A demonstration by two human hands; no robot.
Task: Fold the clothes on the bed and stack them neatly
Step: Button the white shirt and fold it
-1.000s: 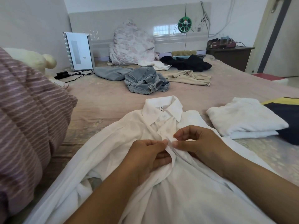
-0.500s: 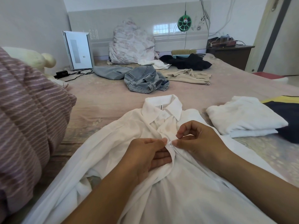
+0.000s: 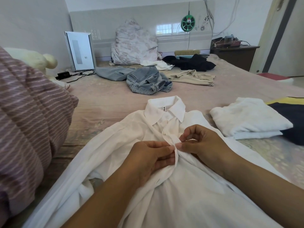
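- Left hand (image 3: 151, 159) pinches the front edge of the white shirt (image 3: 181, 195) between thumb and fingers; I see the right hand (image 3: 202, 143) pinching the facing edge, fingertips meeting at the placket, as if doing up a button.
- I have the shirt lying face up on the bed (image 3: 107, 99), collar away from me, its body spread toward me.
- I judge the cloth thin, light and limp: it will sag and wrinkle and hold no shape unsupported.
- For folding, I would take it at the shoulders or side seams and smooth it flat first, not lift it by the placket.
- A folded white garment (image 3: 246, 119) lies just right of the shirt, with a dark folded piece (image 3: 292, 116) beside it.
- Jeans (image 3: 148, 81) and other loose clothes lie well apart, near the headboard.
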